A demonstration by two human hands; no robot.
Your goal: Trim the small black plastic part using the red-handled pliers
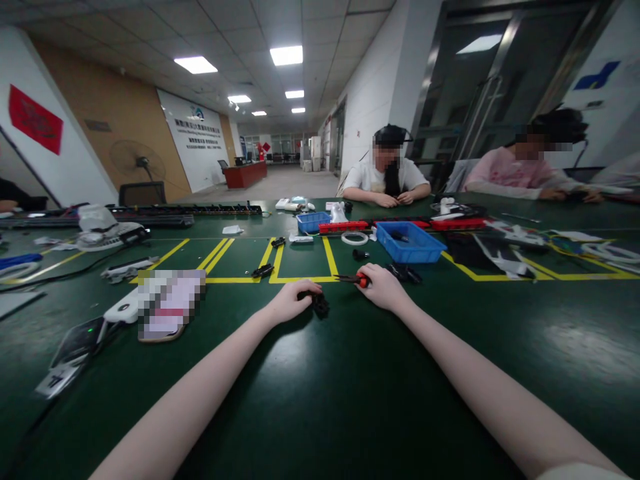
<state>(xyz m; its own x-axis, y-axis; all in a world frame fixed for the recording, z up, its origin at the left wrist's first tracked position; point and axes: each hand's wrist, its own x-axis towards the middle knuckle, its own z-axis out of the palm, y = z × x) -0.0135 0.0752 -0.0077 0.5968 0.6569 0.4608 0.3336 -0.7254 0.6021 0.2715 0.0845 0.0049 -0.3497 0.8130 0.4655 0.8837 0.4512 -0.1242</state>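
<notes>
My left hand is closed around a small black part just above the green table. The part's exact kind is hard to make out. My right hand grips red-handled pliers, whose narrow dark jaws point left toward the black part, with a gap between them. Beyond my right hand lie a short black cylindrical piece and some black parts. Another small black part rests on the yellow tape past my left hand.
A blue bin with dark items inside stands ahead on the right, with a smaller blue bin farther back. A phone and a cabled device lie left. Across the table sit two people, their hands on the tabletop.
</notes>
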